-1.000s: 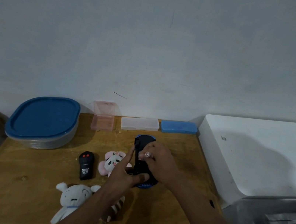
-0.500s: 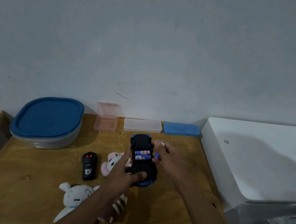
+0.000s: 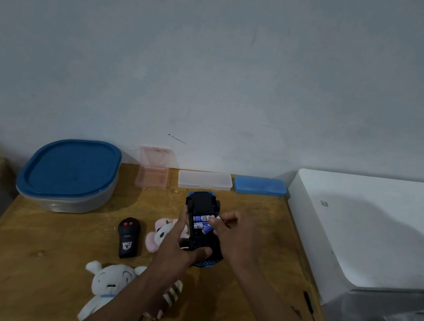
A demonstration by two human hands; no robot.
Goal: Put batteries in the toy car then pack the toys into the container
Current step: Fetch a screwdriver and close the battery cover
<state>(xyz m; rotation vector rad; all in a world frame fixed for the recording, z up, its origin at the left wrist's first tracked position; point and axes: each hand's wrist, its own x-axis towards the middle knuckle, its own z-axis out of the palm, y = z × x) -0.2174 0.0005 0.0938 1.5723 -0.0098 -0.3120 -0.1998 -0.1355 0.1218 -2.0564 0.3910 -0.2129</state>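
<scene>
Left hand (image 3: 173,257) grips one toy car (image 3: 202,204); right hand (image 3: 237,239) pinches one battery (image 3: 206,230) beside two seated batteries (image 3: 200,218).

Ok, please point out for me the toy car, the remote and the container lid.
toy car (image 3: 201,203), head view, on the black underside near its far end.
remote (image 3: 127,241), head view, on the middle of its black body.
lid (image 3: 71,165), head view, on the centre of the blue top.
</scene>
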